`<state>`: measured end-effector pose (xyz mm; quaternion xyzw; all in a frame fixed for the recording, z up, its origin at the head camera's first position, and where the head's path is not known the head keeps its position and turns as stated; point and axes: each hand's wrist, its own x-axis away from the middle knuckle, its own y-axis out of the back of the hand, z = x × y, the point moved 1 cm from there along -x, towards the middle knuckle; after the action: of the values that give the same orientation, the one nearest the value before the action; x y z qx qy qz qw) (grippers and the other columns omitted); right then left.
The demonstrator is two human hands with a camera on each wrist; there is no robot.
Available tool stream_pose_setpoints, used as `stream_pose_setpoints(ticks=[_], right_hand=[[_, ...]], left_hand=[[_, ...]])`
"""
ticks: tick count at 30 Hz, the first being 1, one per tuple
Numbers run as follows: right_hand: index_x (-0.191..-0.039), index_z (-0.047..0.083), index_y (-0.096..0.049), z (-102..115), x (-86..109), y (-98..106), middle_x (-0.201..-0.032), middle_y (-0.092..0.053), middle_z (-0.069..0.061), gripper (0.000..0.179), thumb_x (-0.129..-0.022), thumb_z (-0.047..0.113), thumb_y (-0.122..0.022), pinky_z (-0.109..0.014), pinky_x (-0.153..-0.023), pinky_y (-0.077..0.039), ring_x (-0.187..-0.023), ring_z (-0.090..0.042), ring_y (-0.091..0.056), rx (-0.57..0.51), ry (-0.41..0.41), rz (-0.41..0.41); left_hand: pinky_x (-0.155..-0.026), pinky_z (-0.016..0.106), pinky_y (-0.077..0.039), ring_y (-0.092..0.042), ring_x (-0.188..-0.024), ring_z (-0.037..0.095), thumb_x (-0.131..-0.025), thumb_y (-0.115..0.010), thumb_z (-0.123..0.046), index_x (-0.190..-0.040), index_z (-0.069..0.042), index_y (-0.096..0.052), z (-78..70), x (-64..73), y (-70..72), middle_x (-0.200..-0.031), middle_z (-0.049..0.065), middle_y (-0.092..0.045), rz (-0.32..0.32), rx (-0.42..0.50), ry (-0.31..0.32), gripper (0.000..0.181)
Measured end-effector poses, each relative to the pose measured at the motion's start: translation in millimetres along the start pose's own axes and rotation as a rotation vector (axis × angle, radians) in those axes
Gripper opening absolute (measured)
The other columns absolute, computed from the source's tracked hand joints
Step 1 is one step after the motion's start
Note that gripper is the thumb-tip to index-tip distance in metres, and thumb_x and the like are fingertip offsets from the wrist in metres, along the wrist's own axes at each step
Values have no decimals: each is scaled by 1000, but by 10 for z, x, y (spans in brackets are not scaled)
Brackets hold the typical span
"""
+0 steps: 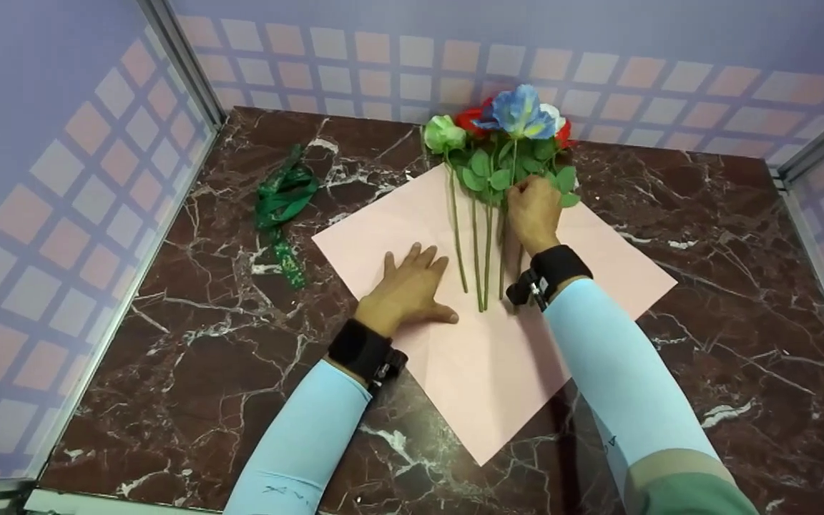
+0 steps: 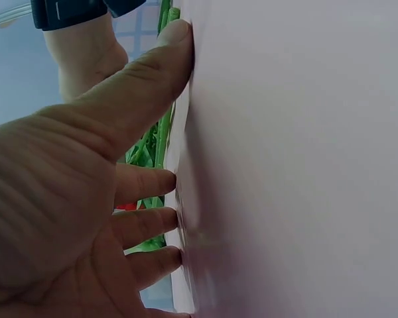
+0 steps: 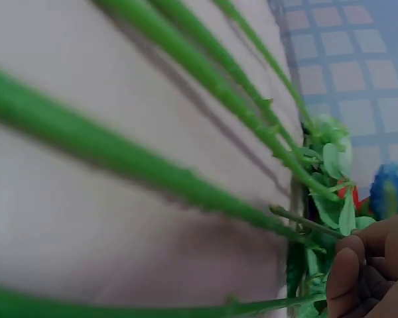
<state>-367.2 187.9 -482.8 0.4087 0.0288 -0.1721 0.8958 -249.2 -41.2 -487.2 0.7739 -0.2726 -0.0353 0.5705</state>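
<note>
My right hand (image 1: 535, 207) pinches the thin stem (image 3: 302, 220) of a blue flower (image 1: 519, 111), and its short cut end sticks out past the fingers in the right wrist view. The blue bloom stands over the other flower heads. Beneath it lie a pale green flower (image 1: 444, 134), red flowers (image 1: 471, 120) and a partly hidden white one, with green leaves (image 1: 480, 164) and long stems (image 1: 489, 257) running down a pink paper sheet (image 1: 483, 400). Fingers spread, my left hand (image 1: 408, 290) rests on the sheet left of the stems.
A loosely bunched green ribbon (image 1: 287, 193) lies on the dark marbled table (image 1: 204, 386), left of the paper. Panels with pink and white squares (image 1: 373, 46) wall in the table at the back and both sides.
</note>
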Motion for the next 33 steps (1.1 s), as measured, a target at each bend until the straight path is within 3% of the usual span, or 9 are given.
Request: stream_pose_setpoints(ticks=[5, 10, 13, 18, 22, 28, 33], right_hand=[[-72, 11, -60, -77, 6, -4, -70, -60, -8, 31, -101, 21, -60, -43, -65, -45, -73, -34, -62, 77, 26, 33], [-67, 16, -49, -118, 17, 57, -61, -42, -1, 37, -102, 21, -59, -37, -60, -33, -63, -28, -48, 97, 54, 45], [-68, 15, -51, -121, 27, 92, -62, -46, -2, 35, -102, 22, -59, -37, -60, -33, -64, -28, -49, 98, 71, 44], [-80, 10, -68, -122, 64, 155, -68, -69, -13, 30, -104, 25, -59, -41, -65, -49, -67, -33, -68, 63, 79, 56], [-89, 5, -74, -142, 136, 263, -81, -76, -17, 28, -103, 26, -62, -49, -72, -54, -77, -39, -72, 69, 142, 41], [-98, 2, -75, -262, 547, 520, -92, -75, -19, 20, -101, 18, -64, -56, -80, -54, -86, -42, -70, 99, 345, 92], [-107, -1, -75, -557, 1060, 762, -104, -74, -21, 18, -98, 14, -70, -55, -87, -58, -96, -41, -70, 141, 546, 220]], left_hand=[[-126, 73, -9, -13, -163, 39, -84, -82, -61, -166, -11, -33, -10, 4, -1, -175, 16, -22, -6, 0, 0, 108], [-126, 73, -9, -12, -163, 39, -83, -82, -62, -166, -11, -32, -20, 7, 4, -175, 15, -21, -2, -11, -2, 109], [-126, 74, -9, -12, -163, 39, -83, -81, -63, -166, -11, -32, -17, 3, 9, -175, 16, -21, -1, -13, 0, 110], [-126, 74, -9, -11, -164, 38, -83, -81, -63, -167, -11, -31, -5, -4, 3, -176, 16, -20, 4, -5, 0, 110], [-126, 73, -8, -10, -164, 37, -85, -81, -61, -167, -12, -32, 12, 24, 18, -176, 16, -19, 14, 8, -19, 107], [-128, 69, -9, -13, -164, 32, -86, -84, -50, -164, -16, -39, 63, 261, 71, -175, 12, -25, 33, 12, -97, 96], [-128, 67, -4, -8, -165, 29, -81, -88, -48, -164, -20, -39, 114, 531, 35, -176, 9, -18, 124, 19, -161, 101]])
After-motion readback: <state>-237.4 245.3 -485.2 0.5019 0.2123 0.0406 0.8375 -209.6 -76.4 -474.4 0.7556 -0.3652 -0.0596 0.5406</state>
